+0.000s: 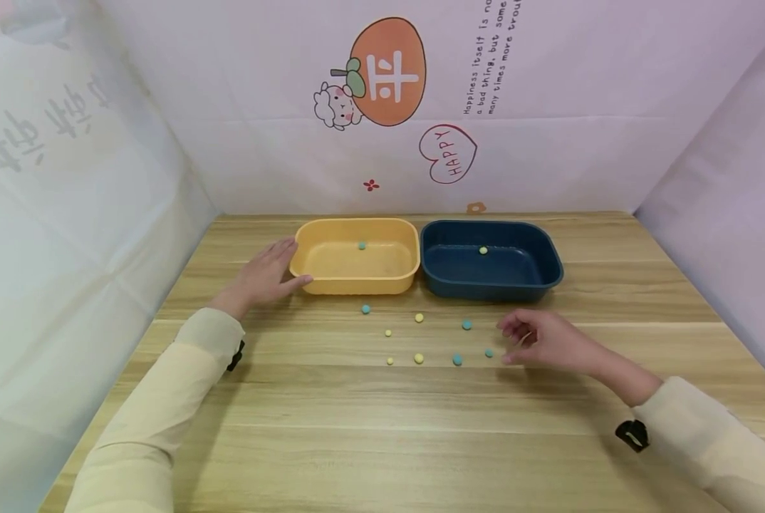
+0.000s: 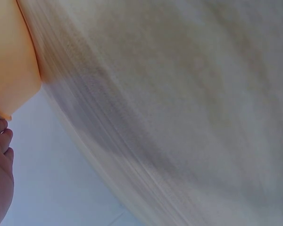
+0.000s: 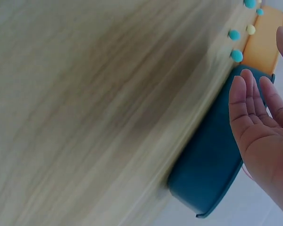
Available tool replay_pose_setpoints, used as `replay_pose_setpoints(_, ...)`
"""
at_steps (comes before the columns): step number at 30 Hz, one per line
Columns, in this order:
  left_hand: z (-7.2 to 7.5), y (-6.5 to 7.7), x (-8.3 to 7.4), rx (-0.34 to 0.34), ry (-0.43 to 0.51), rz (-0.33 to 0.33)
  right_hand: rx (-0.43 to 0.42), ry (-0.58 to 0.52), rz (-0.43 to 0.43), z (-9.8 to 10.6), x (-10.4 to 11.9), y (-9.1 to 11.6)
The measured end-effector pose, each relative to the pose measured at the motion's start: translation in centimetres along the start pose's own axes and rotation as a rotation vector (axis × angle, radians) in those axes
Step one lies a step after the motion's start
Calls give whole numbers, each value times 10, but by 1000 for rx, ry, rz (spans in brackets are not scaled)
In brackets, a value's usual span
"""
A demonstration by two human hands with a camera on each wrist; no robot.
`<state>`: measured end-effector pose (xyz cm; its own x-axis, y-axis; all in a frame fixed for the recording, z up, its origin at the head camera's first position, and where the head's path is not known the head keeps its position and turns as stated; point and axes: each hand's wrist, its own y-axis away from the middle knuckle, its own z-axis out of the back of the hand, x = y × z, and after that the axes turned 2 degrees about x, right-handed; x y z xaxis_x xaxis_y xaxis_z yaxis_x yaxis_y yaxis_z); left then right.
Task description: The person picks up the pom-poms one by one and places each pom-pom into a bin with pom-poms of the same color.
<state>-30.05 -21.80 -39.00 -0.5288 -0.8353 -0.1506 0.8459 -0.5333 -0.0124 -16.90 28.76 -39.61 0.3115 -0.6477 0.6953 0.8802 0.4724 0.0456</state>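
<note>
My left hand point(image 1: 262, 276) rests against the left end of a yellow tub point(image 1: 357, 286), fingers along its side and thumb at the front corner. In the left wrist view, its fingertips point(image 2: 2, 127) touch the tub's rim. My right hand point(image 1: 552, 342) hovers over the table, fingers loosely bent, with nothing between them. Nearest to it is a small teal ball point(image 1: 488, 353), just left of the thumb. Other teal balls point(image 1: 457, 360) and pale yellow balls point(image 1: 419, 358), several in all, lie left of that hand.
A dark blue tub point(image 1: 491, 291) stands directly right of the yellow one and holds a pale yellow ball point(image 1: 483, 250). One teal ball point(image 1: 362, 246) lies in the yellow tub. Behind the wooden table point(image 1: 370, 442) hangs a printed white cloth point(image 1: 261, 164), with more cloth at both sides.
</note>
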Motion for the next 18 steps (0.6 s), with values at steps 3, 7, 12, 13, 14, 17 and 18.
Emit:
replay_pose_setpoints(3, 0, 0, 0, 5, -3, 3, 10, -19, 9, -3, -2, -1)
replay_pose_setpoints(7, 0, -1, 0, 7, -1, 7, 18, -44, 16, -7, -3, -4)
replay_pose_setpoints(12, 2, 0, -2, 19, 9, 12, 35, -71, 16, -10, -4, -6)
replay_pose_setpoints(13, 2, 0, -2, 22, 10, 13, 39, -76, 14, -10, -5, -7)
replay_pose_setpoints(14, 2, 0, -3, 24, 12, 14, 41, -82, 14, -10, -5, -7)
replay_pose_setpoints(17, 2, 0, -2, 18, 9, 9, 46, -92, 4, -11, -6, -7)
replay_pose_setpoints(18, 1, 0, -2, 14, 6, 6, 46, -94, -1, -12, -6, -7)
